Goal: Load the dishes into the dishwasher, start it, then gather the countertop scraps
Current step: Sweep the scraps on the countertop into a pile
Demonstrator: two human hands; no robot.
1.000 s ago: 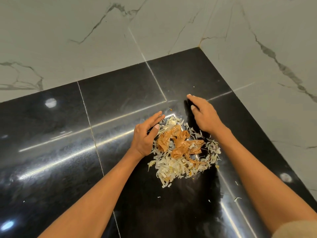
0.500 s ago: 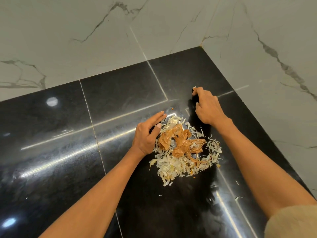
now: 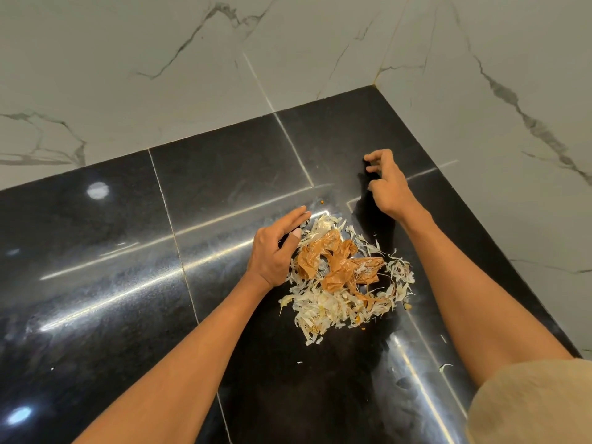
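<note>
Left hand (image 3: 275, 251), grip wide, walls the scrap pile (image 3: 342, 280) just beside its thumb; right hand (image 3: 389, 184), loosely curled and empty, hovers beyond over the worktop (image 3: 128, 267), seemingly to rake strays.

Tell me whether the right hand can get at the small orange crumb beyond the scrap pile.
Probably yes: the right hand hovers right of the orange crumb, with only bare countertop between.
</note>
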